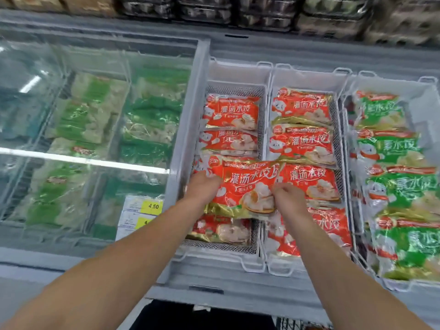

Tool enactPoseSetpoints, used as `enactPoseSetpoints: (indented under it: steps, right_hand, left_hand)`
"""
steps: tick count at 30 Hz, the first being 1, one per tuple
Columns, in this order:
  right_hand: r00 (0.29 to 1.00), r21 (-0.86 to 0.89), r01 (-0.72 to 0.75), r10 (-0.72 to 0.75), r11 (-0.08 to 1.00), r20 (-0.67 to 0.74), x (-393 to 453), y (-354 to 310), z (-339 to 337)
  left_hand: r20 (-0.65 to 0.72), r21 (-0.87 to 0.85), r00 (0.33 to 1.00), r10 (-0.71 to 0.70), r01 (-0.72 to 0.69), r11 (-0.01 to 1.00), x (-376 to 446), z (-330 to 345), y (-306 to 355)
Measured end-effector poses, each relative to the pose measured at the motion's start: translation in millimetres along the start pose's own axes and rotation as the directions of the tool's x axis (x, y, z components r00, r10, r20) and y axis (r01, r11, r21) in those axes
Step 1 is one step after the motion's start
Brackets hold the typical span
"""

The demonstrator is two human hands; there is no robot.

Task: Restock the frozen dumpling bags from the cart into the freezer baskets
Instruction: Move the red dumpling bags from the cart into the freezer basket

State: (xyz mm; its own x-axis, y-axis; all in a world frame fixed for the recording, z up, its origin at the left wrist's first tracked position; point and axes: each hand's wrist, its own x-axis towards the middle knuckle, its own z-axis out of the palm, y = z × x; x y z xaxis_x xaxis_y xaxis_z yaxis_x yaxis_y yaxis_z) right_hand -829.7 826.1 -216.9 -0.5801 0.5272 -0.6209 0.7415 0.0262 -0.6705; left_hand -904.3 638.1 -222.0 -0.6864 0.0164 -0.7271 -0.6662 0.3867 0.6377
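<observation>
Freezer [215, 285]: open chest with white wire baskets side by side.
Left basket [234, 90]: red dumpling bags [231, 114].
Middle basket [307, 78]: red bags.
Right basket [390, 83]: green bags [390, 148].

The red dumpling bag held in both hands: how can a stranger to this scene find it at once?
Start at the open part of the chest freezer, right of the closed glass lid. In the leftmost white wire basket, the red and gold plastic dumpling bag is gripped by the left hand and right hand. Unlike its neighbours lying flat, it is tilted, crossing toward the next basket.
</observation>
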Motion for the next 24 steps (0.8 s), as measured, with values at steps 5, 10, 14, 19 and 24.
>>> enactPoseSetpoints:
  steps: [5, 10, 14, 19, 24]
  right_hand:
    - [0.978, -0.068, -0.068, 0.08, 0.995, 0.193, 46, -24, 25]
    - [0.945, -0.116, -0.06, 0.094, 0.991, 0.313, 89, -35, 47]
    - [0.922, -0.204, -0.028, 0.104, 0.979, 0.374, 111, -38, 52]
    - [0.907, -0.367, 0.067, 0.096, 0.928, 0.409, 113, -45, 52]
    - [0.954, -0.367, 0.129, -0.015, 0.921, 0.299, 89, -43, 37]
  left_hand:
    - [-0.12, 0.116, 0.993, -0.008, 0.022, 0.993, 32, 20, 32]
    - [-0.159, 0.188, 0.987, 0.007, 0.023, 0.982, 77, 29, 46]
    - [-0.133, 0.196, 0.99, -0.052, 0.078, 0.978, 102, 31, 43]
    - [-0.043, 0.412, 0.998, -0.043, 0.056, 0.91, 104, 38, 37]
    - [0.063, 0.502, 0.996, 0.065, -0.088, 0.861, 69, 27, 35]
